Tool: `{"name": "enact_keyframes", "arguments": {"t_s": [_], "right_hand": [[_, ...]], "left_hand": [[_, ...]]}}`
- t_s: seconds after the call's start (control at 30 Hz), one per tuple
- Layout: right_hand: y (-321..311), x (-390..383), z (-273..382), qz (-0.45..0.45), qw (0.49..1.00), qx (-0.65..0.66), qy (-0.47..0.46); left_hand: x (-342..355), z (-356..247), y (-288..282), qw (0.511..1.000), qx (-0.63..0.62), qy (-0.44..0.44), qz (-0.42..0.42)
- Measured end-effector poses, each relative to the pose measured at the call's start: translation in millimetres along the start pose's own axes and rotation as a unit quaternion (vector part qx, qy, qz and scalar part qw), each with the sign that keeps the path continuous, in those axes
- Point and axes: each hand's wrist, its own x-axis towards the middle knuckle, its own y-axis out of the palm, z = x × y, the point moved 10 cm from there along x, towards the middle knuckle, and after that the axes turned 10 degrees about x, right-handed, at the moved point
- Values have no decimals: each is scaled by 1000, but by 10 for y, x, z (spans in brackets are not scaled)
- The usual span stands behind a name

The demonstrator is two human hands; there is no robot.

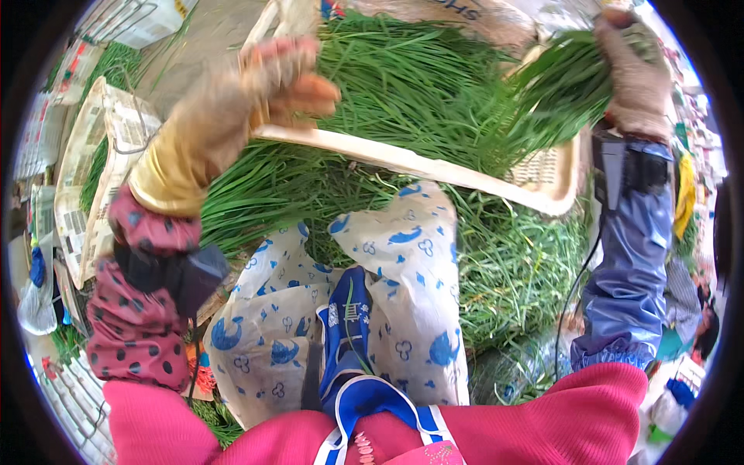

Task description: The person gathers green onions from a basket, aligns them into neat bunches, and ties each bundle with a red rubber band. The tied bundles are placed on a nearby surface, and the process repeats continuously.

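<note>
My right hand point(637, 77), in a worn brownish glove, grips a bunch of green chives point(562, 81) above the right end of a cream plastic basket point(434, 174). The leaves of the bunch trail left over the basket. More long chives point(411, 85) lie heaped in the basket. My left hand point(287, 85), in a yellow glove with orange fingers, hovers at the basket's left end. Its fingers look apart, with nothing seen in them, though motion blurs them somewhat. Below it, another spread of chives point(256, 186) lies outside the basket's near rim.
Loose grassy trimmings point(519, 271) cover the ground near my right knee. A patterned white plastic apron point(411, 263) covers my legs. At left stand a white crate point(77, 178) and another pale crate point(136, 23). A thin black cable point(577, 287) hangs beside my right forearm.
</note>
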Motion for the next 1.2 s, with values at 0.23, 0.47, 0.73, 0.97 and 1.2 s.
{"name": "enact_keyframes", "arguments": {"t_s": [0.23, 0.47, 0.73, 0.97, 1.2], "right_hand": [[510, -1483, 1413, 298, 944, -111, -92], [942, -3410, 2174, 477, 850, -50, -215], [838, -4480, 3080, 602, 721, 12, -344], [-180, -3642, 2854, 398, 859, -207, -246], [-1299, -3359, 1172, 150, 903, 194, 353]], "left_hand": [[-1151, 325, 2168, 826, -480, -80, 286], [-1513, 269, 3182, 694, -667, 20, 271], [-2143, 464, 3344, 636, -679, -156, 332], [-1680, -167, 2661, 914, -382, 65, 120], [-1222, -698, 3648, 928, -176, 247, 218]]}}
